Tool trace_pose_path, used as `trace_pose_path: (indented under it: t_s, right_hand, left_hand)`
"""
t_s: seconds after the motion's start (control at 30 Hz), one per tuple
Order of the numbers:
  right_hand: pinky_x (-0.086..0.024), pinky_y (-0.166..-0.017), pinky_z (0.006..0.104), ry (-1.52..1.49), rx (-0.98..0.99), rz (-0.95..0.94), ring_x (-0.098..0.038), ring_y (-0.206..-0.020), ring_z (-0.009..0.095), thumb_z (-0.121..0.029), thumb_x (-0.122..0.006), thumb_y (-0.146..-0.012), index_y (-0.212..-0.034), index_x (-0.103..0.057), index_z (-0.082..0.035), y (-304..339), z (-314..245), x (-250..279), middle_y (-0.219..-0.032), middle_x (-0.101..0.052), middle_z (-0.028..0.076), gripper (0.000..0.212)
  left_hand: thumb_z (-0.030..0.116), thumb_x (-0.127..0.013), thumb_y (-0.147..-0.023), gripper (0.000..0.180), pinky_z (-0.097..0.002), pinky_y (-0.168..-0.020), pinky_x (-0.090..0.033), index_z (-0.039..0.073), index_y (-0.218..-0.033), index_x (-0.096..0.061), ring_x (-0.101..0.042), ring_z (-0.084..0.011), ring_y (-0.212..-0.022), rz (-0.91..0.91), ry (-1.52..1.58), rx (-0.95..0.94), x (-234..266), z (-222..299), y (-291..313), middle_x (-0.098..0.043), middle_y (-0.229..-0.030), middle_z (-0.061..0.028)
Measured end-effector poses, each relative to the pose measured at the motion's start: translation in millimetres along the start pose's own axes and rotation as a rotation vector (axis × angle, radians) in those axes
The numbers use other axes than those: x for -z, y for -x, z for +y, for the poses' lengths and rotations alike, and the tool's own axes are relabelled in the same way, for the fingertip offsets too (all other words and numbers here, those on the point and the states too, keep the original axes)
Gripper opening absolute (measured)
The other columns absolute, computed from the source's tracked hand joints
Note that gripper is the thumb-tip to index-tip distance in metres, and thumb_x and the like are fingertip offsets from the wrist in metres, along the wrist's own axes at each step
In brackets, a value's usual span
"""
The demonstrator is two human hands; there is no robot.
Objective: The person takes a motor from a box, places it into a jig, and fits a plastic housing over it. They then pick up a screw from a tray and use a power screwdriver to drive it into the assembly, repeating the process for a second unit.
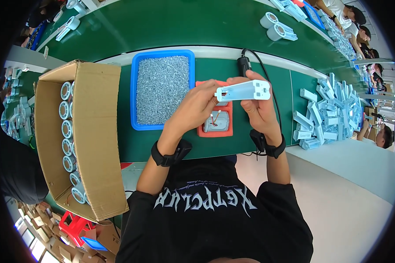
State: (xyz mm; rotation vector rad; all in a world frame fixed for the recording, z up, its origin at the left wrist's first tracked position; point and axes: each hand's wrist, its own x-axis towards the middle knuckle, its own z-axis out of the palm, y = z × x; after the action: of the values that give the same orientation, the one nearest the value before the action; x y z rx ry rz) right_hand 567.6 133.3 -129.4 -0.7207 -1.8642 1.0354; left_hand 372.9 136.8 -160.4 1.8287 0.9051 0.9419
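A light blue plastic handle housing, long and hollow with small holes in its wider end, is held level between my two hands. My left hand pinches its narrower left end. Around the wider right end, my right hand is closed, with the thumb below and fingers behind. Under the housing lies a red holder, partly covered by my hands. In its near pocket rests a rounded grey-blue part with thin red and dark wires and small white connectors. What the far pocket holds is mostly hidden.
A blue tray of small metal screws sits left of the holder. Further left stands a cardboard box with round light blue parts. Behind my right hand is a black corded tool. Housings are heaped at the right; co-workers sit beyond.
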Motion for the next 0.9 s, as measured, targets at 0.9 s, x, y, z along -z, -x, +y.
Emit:
trace_pose_path:
  t_s: [0.9]
  right_hand:
    - [-0.048, -0.083, 0.0391, 0.559, -0.28, -0.199, -0.057, -0.098, 0.032, -0.011, -0.07, -0.08, -0.113, -0.057, -0.003, -8, 4, -10, -0.107, -0.06, 0.011, 0.036]
  left_hand:
    - [0.015, -0.083, -0.062, 0.053, -0.0412, -0.095, -0.043, 0.004, -0.11, -0.061, -0.053, -0.0317, -0.109, 0.136, -0.286, 0.123, 4, -11, 13, -0.061, -0.111, -0.011]
